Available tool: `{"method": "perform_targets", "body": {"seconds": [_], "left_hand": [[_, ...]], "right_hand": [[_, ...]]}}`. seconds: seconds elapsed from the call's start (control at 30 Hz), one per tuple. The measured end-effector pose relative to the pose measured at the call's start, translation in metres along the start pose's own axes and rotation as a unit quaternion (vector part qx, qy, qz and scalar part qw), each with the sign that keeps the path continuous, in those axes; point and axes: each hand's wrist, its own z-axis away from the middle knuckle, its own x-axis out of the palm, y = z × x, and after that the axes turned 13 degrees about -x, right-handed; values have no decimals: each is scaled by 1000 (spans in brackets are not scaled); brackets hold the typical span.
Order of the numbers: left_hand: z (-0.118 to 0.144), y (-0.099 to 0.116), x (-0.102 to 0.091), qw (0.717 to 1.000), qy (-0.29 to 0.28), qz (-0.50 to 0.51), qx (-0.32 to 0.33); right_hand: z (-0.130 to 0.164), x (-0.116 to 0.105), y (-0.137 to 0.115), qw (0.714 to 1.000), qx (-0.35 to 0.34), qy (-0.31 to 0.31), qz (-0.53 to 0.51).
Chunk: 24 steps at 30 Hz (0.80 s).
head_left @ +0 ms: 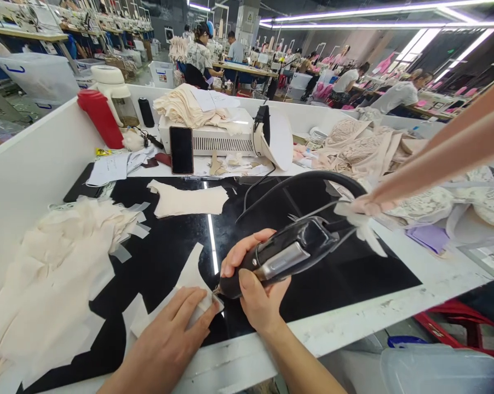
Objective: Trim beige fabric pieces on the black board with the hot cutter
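My left hand (175, 328) lies with fingers stretched over a cream fabric piece (190, 271), pressing it against the shiny black tabletop (148, 262). Its fingertips are close to the corner of the piece, where a translucent strip seems to lie. My right hand (259, 295) is wrapped round a black corded hand tool (286, 246) with a metal lever; its exact kind is unclear. The tool's thin tip points down at the fabric corner beside my left fingers; whether it touches cannot be made out. Another cream fabric piece (191, 200) lies flat farther back.
At left is a heap of cream pieces (58, 262) with translucent tabs. A pinkish strap (440, 142) slants to the tool's cord (333, 176). Behind stand a phone (182, 150), a white box (226, 137) and a red bottle (103, 120). Lace garments (366, 142) lie right; people work beyond.
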Motion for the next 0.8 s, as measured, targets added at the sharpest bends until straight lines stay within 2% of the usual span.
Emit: {"method": "perform_targets", "body": {"seconds": [0.13, 0.23, 0.33, 0.47, 0.63, 0.8], "left_hand": [[-4, 0, -6, 1000, -6, -8, 10], [-9, -11, -7, 999, -43, 21, 23], [-11, -27, -4, 993, -92, 73, 1], [-7, -43, 0, 986, -124, 109, -33], [-3, -46, 1, 985, -117, 122, -40], [-4, -44, 0, 987, -115, 110, -37]], "right_hand": [[5, -3, 1, 1000, 18, -17, 8], [5, -4, 1, 1000, 20, -21, 13], [4, -3, 1, 1000, 17, -21, 14], [5, -3, 0, 999, 16, -14, 26], [1, 0, -2, 999, 26, -7, 22], [-6, 6, 0, 1000, 0, 6, 15]]}}
